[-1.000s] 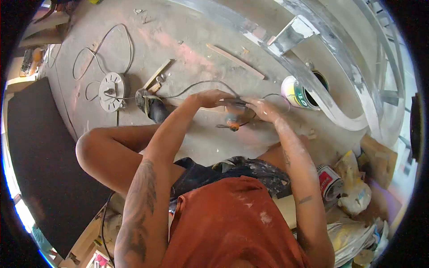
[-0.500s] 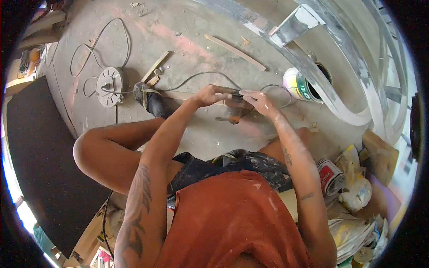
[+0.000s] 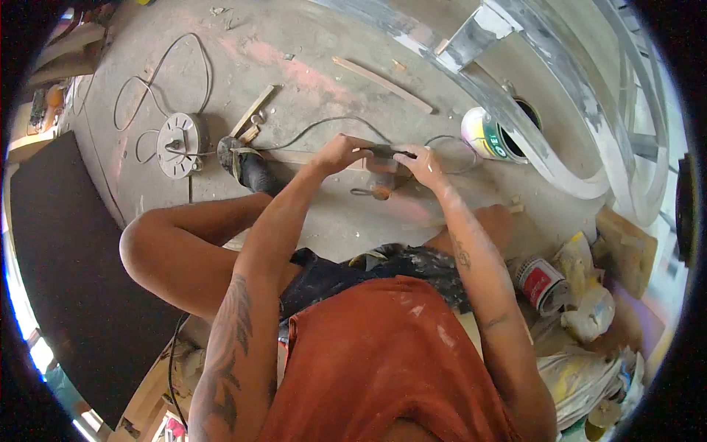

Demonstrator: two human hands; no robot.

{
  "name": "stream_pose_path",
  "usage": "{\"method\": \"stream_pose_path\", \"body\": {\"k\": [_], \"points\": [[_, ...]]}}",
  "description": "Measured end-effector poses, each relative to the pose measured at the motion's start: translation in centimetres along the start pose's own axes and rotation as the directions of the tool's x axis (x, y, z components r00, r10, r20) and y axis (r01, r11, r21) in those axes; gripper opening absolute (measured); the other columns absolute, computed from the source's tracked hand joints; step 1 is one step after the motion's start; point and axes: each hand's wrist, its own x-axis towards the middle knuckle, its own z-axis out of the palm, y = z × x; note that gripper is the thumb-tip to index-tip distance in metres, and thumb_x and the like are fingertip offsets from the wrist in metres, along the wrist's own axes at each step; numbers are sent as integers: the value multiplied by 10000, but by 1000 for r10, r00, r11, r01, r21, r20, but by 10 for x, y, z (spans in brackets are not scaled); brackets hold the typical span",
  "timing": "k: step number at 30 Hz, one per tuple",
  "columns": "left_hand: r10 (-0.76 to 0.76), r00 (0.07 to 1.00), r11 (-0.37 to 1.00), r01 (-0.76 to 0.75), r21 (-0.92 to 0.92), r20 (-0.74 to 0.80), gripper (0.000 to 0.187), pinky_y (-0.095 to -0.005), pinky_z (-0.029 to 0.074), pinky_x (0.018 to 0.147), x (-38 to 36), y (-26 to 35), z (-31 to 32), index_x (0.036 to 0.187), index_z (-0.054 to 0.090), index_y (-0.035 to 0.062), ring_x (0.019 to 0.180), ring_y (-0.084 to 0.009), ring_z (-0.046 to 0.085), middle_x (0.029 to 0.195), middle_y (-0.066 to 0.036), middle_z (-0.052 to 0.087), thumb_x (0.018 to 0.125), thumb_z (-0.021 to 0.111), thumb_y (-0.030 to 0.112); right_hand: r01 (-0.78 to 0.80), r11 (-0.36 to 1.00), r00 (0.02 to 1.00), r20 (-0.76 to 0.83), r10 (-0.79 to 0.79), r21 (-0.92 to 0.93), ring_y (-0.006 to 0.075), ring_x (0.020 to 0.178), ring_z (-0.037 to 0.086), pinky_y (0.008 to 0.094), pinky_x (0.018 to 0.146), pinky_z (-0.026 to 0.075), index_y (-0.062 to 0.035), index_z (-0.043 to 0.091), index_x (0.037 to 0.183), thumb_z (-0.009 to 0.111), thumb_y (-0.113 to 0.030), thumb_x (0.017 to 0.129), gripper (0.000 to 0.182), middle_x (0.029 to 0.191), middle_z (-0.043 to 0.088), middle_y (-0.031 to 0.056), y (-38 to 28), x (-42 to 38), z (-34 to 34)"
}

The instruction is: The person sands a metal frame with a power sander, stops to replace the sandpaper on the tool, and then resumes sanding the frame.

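A small, dark, flat piece (image 3: 385,152) is stretched between my two hands over the floor; blur hides exactly what it is. My left hand (image 3: 340,155) pinches its left end. At its right end, my right hand (image 3: 426,165) grips with thumb and fingers; whitish dust marks this hand and forearm. Just below the piece, a brownish-orange object (image 3: 381,186) with a loop on its left side rests on the floor between my legs, partly covered and smeared.
A cable reel (image 3: 179,144) lies on the left, its cord running toward my hands. Wooden strips (image 3: 383,85) lie on the floor. A paint bucket (image 3: 490,135) stands beneath a curved grey frame (image 3: 582,132). A red-labelled can (image 3: 541,286) is at right, a black panel (image 3: 70,272) at left.
My hands have moved slightly apart, and more of the dark flat piece shows between them. The whole view has shifted a little.
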Motion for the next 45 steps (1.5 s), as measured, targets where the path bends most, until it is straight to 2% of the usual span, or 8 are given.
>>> {"method": "stream_pose_path", "body": {"k": [4, 11, 14, 17, 22, 38, 41, 45], "points": [[12, 997, 1000, -12, 8, -75, 301, -393, 560, 874, -3, 1, 6, 1206, 741, 101, 971, -334, 734, 1101, -166, 750, 939, 703, 233, -20, 993, 999, -43, 25, 115, 330, 1076, 708, 378, 947, 528, -72, 756, 1154, 704, -289, 928, 318, 1140, 748, 156, 3, -2, 4], [260, 934, 961, -226, 158, -245, 240, -390, 586, 847, -7, -9, 21, 1155, 747, 57, 970, -325, 737, 1090, -149, 755, 944, 688, 155, 28, 996, 997, -77, -21, 83, 325, 1086, 704, 380, 955, 529, -55, 757, 1138, 712, -268, 924, 305, 1160, 741, 159, -8, -6, 4], [235, 930, 967, -195, 162, -284, 240, -399, 595, 839, -8, -7, 28, 1159, 744, 52, 966, -335, 736, 1106, -151, 751, 941, 686, 136, 68, 997, 990, -124, -64, 34, 323, 1077, 700, 397, 948, 534, -60, 762, 1102, 718, -254, 920, 269, 1140, 744, 138, -22, -5, 8], [334, 903, 942, -309, 129, -271, 240, -400, 595, 834, -1, -13, 28, 1159, 741, 45, 972, -337, 735, 1117, -154, 750, 936, 683, 112, 150, 985, 980, -118, -159, -82, 316, 1021, 699, 421, 907, 540, -69, 747, 1086, 721, -233, 912, 240, 1088, 742, 107, -19, 4, 12], [274, 932, 961, -259, 93, -237, 267, -390, 586, 857, -4, -8, 22, 1182, 731, 39, 992, -317, 736, 1110, -145, 756, 924, 686, 91, 329, 877, 900, -164, -404, -351, 264, 950, 678, 410, 861, 521, -121, 731, 972, 725, -200, 892, 112, 1028, 712, 35, -9, 6, 24], [415, 909, 903, -406, 143, -43, 413, -426, 577, 956, -6, -18, 4, 1323, 655, 81, 1116, -360, 694, 1312, -164, 675, 916, 606, 31, 361, 917, 907, -164, -388, -172, 267, 994, 665, 415, 883, 522, -135, 728, 968, 734, -205, 871, 120, 1045, 712, 22, 1, 11, 22], [270, 962, 951, -272, 145, 34, 429, -426, 586, 937, -4, -12, 0, 1331, 649, 79, 1099, -356, 702, 1306, -160, 678, 906, 613, 29, 306, 891, 898, -210, -388, -335, 271, 989, 654, 430, 870, 511, -132, 705, 942, 741, -195, 852, 115, 1014, 689, 23, -4, 10, 31], [366, 928, 914, -343, 217, -75, 450, -427, 589, 928, -9, -24, 15, 1345, 635, 71, 1084, -353, 707, 1301, -160, 681, 899, 611, 22, 259, 908, 916, -216, -339, -329, 267, 994, 649, 434, 873, 503, -131, 686, 923, 745, -192, 839, 119, 996, 668, 21, -8, 9, 37]]}}
